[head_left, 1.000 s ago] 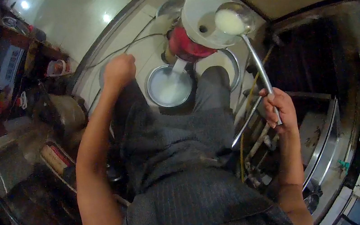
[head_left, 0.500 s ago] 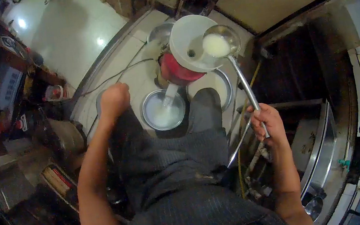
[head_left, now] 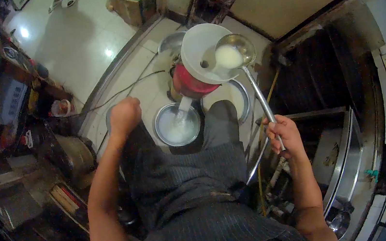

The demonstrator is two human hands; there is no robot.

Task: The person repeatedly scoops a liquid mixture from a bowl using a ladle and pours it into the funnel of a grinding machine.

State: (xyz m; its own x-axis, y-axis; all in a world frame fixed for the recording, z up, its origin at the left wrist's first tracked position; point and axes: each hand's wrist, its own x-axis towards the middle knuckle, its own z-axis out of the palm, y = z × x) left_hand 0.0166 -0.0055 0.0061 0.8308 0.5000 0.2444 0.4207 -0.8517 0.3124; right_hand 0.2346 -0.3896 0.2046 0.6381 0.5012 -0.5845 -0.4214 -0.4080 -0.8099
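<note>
My right hand is closed around the handle of a long metal ladle. White milky liquid lies in the ladle, which is over the right side of a wide white hopper with a dark hole in its bottom. The hopper sits on a red machine body. From its pale spout, whitish liquid runs into a metal basin between my knees. My left hand rests as a fist by my left knee, with nothing visible in it.
Partly behind my right knee stands another metal basin with pale liquid. A metal bowl is behind the machine. A dark cable crosses the tiles. A cardboard box and a person's feet in sandals are farther back.
The view has shifted a little, so most things appear slightly lower. The ladle keeps nearly the same place over the hopper, and both hands hold their poses.
</note>
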